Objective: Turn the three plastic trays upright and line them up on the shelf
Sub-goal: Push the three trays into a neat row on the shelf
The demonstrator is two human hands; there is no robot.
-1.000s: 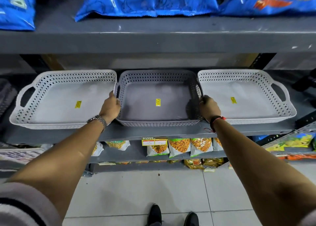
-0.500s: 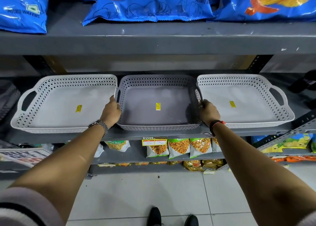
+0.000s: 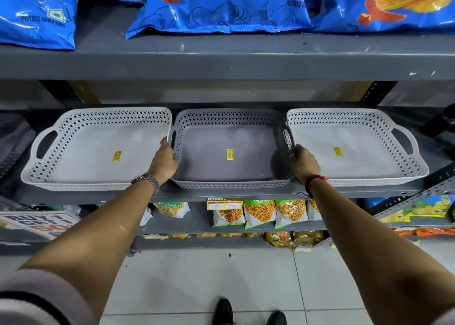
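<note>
Three perforated plastic trays stand upright side by side on the grey shelf [image 3: 221,193], each with a yellow sticker inside. The left tray [image 3: 81,152] and the right tray [image 3: 364,152] are white. The middle tray [image 3: 221,162] is darker grey. My left hand [image 3: 163,161] grips the middle tray's left handle, next to the left tray's edge. My right hand [image 3: 304,163] grips its right handle, against the right tray's side.
Blue potato wafer bags [image 3: 221,7] lie on the shelf above. Snack packets [image 3: 261,214] fill the lower shelf. A sale sign [image 3: 39,223] sits at lower left. A dark object [image 3: 440,120] stands at the far right. My shoes [image 3: 248,312] are on the tiled floor.
Both hands stay on the middle tray's handles. The tray has slid slightly back on the shelf, and the camera tilted up a little.
</note>
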